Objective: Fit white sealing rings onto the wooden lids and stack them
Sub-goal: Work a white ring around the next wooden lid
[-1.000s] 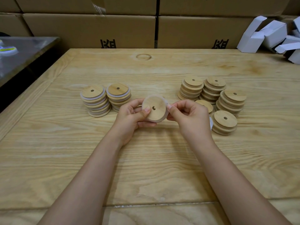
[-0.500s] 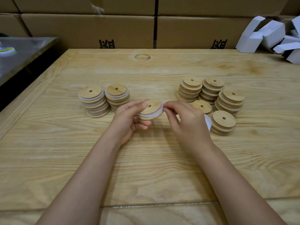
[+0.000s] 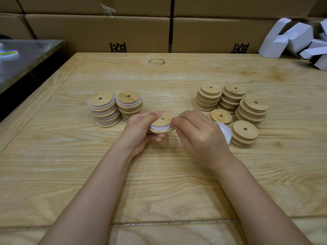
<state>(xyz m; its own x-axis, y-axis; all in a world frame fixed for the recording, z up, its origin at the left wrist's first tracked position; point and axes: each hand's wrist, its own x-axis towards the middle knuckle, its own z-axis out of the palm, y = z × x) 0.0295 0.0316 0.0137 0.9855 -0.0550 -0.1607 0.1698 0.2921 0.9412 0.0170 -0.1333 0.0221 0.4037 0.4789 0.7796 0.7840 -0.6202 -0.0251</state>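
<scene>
The left hand (image 3: 139,128), above the middle of the bench (image 3: 159,183), gripped a wooden lid (image 3: 161,121) with its thumb on the top face and its curled fingers under the lid, which was held tilted and clear of the bench top. A white sealing ring (image 3: 159,128) showed round the near side of that lid, between its upper and lower discs. The right hand (image 3: 200,133) met it from the right, fingers curled and fingertips pinched on the lid's right edge just where the ring ran; whether they held the ring or the wood could not be told. Half hidden behind the right hand, loose white rings (image 3: 225,132) lay on the bench, touching a short stack of bare lids (image 3: 245,133) just to their right. A single lid (image 3: 221,116) lay flat just beyond the right hand. Farther back on the right stood three taller stacks of bare lids (image 3: 252,110) (image 3: 232,98) (image 3: 208,97), close together. To the left, beyond the left hand, two stacks of lids with white rings (image 3: 104,110) (image 3: 130,105) stood side by side, touching. Off the bench's left edge was a metal table (image 3: 31,55) with a roll of tape (image 3: 8,54) on it. Past the far edge rose a wall of cardboard boxes (image 3: 97,32), and at the far right corner lay a heap of white cartons (image 3: 290,38)
</scene>
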